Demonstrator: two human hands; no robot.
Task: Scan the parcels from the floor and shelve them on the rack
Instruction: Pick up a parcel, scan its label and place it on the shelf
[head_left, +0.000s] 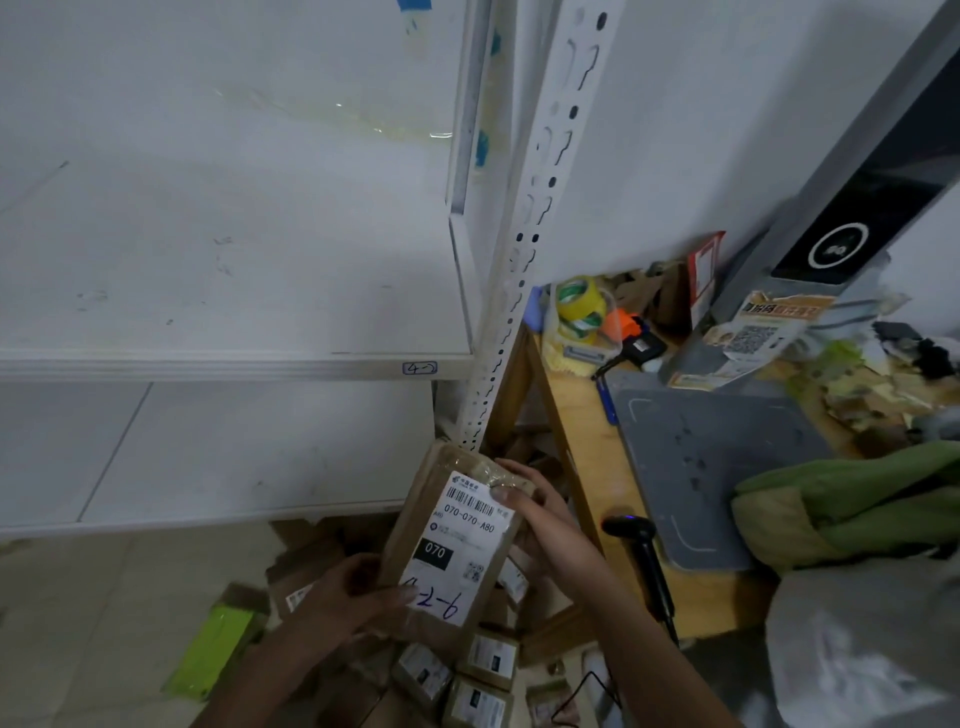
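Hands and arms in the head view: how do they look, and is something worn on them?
The left hand and the right hand are bare: no gloves and no rings visible. Both forearms are bare too, with no sleeve, watch or band as far as the picture shows them. Small marks are too blurred to tell.

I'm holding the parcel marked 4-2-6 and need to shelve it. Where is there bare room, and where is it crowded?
Bare: the shelf tagged 4-2, left of the perforated post, and the lower shelf beneath it. Crowded: the floor parcels below the held parcel, and the wooden table at right, littered with tape rolls.
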